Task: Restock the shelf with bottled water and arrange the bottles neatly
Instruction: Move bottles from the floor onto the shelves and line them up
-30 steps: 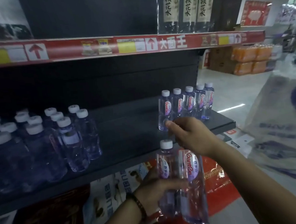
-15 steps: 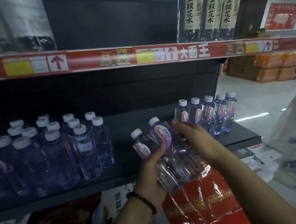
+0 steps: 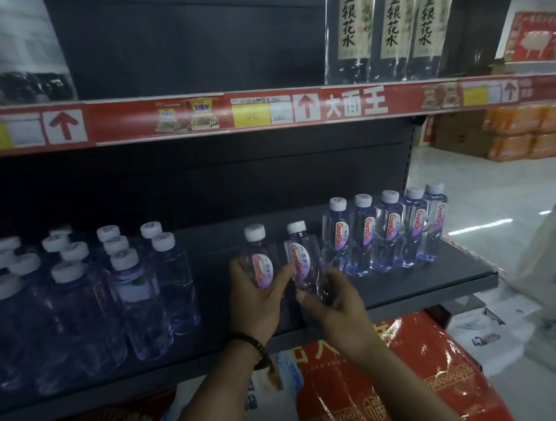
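Head view: left hand [image 3: 256, 302] curled round left bottle [image 3: 256, 254], right hand [image 3: 334, 301] round right bottle [image 3: 300, 254], bases hidden behind both hands.

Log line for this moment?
left hand: grips left bottle | right hand: grips right bottle | both upright over shelf, beside bottle row | contact unclear
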The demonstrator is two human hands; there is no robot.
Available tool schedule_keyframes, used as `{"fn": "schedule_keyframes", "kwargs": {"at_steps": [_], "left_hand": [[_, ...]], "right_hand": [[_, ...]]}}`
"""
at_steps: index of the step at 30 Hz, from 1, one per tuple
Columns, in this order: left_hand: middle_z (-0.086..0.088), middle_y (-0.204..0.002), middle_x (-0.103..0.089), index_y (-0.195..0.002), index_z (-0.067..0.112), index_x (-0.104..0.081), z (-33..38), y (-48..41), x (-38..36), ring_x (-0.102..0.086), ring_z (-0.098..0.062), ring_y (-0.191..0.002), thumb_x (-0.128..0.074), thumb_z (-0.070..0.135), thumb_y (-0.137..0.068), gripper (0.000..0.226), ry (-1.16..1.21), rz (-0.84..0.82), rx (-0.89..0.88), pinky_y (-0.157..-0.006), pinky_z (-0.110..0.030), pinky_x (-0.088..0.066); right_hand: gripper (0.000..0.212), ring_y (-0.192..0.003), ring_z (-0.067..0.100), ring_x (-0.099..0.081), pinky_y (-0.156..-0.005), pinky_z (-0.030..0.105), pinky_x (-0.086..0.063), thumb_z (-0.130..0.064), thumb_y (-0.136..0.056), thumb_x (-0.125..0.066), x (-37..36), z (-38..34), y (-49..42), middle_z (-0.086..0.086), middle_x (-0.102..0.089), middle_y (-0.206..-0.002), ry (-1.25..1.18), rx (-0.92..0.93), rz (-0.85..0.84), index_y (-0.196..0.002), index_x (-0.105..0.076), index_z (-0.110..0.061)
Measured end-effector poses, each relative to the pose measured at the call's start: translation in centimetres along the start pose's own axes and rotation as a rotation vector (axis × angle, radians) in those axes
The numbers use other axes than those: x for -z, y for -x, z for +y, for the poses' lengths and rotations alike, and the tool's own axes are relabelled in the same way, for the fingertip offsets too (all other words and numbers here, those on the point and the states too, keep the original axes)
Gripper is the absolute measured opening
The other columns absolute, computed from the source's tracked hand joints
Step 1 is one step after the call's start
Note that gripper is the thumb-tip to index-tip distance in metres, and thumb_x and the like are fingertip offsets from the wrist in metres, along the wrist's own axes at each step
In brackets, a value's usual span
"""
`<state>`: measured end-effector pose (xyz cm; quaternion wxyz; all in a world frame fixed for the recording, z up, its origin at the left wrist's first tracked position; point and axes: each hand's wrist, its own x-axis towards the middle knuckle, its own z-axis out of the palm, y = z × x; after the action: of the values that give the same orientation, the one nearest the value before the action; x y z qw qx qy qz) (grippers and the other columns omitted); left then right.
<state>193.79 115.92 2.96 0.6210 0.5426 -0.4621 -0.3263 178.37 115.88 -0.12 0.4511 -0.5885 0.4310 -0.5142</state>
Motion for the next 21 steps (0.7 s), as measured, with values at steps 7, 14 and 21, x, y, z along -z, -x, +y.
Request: {"fn": "schedule_keyframes", "kwargs": {"at_steps": [7,14,21], "left_hand": [[0.007,-0.106,-0.075,-0.118,0.024,-0.059,-1.9,-2.7,0.7,-0.073,-0.001,-0.095,-0.086,0.021,-0.085,0.042,-0.014,-0.093,-0.082,-0.083,-0.025,-0.061],[0.009,-0.117,-0.075,-0.125,0.031,-0.062,-3.0,-2.4,1.4,-0.073,-0.008,-0.107,-0.079,0.035,-0.09,0.039,-0.046,-0.235,-0.036,-0.092,-0.038,-0.061],[0.027,-0.114,-0.07,-0.121,0.044,-0.056,-3.8,-0.9,-0.1,-0.069,0.004,-0.103,-0.087,0.019,-0.083,0.055,-0.142,-0.252,-0.066,-0.09,-0.03,-0.057]], "right_hand": [[0.048,-0.12,0.017,-0.07,-0.097,0.038,-0.059,-0.005,-0.101,-0.069,-0.9,0.8,-1.7,-0.002,-0.071,-0.128,0.036,0.115,0.008,-0.141,-0.051,-0.024],[0.051,-0.122,0.007,-0.067,-0.108,0.045,-0.056,-0.013,-0.097,-0.075,1.7,0.5,-2.5,-0.014,-0.071,-0.129,0.2,0.085,-0.036,-0.14,-0.054,-0.032],[0.058,-0.126,0.0,-0.062,-0.112,0.038,-0.053,-0.004,-0.099,-0.068,3.1,0.5,-2.1,-0.019,-0.068,-0.132,0.283,0.094,0.035,-0.146,-0.049,-0.033]]}}
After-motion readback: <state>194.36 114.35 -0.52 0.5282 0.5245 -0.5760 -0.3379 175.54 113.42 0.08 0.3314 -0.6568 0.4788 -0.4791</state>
